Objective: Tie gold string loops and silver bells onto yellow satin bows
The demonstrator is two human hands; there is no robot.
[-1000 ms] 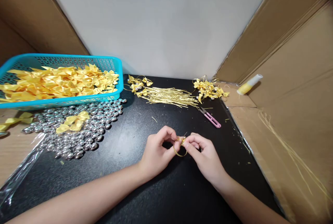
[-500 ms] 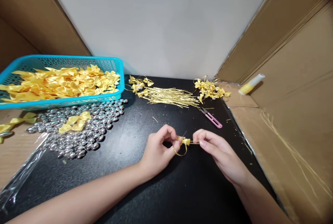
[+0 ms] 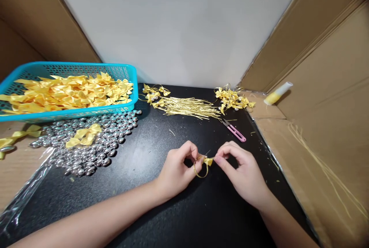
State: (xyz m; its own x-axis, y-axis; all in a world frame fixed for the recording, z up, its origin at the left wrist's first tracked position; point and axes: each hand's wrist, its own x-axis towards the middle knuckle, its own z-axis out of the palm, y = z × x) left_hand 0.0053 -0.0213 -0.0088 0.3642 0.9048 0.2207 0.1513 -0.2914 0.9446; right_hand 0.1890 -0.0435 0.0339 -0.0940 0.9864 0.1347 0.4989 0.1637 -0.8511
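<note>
Between the thumb and fingers of my left hand a small yellow ribbon bow is pinched. A loop of gold cord hangs below it, close to the left thumb. My right hand is closed just to the right of the bow, its thumb and forefinger pinching a thin strand of the gold cord. Both hands are above the black tabletop. Part of the bow is hidden by the left fingertips.
Yellow bows fill a blue basket at back left. Silver beads spread before it. Gold cord lengths lie at the back, between finished-looking bow bunches. Pink thread snips lie beyond my right hand, near a thread cone.
My right hand has moved left, nearer the bow, with its fingers bent closer around the strand. My left hand and the loop have shifted slightly down and right.
</note>
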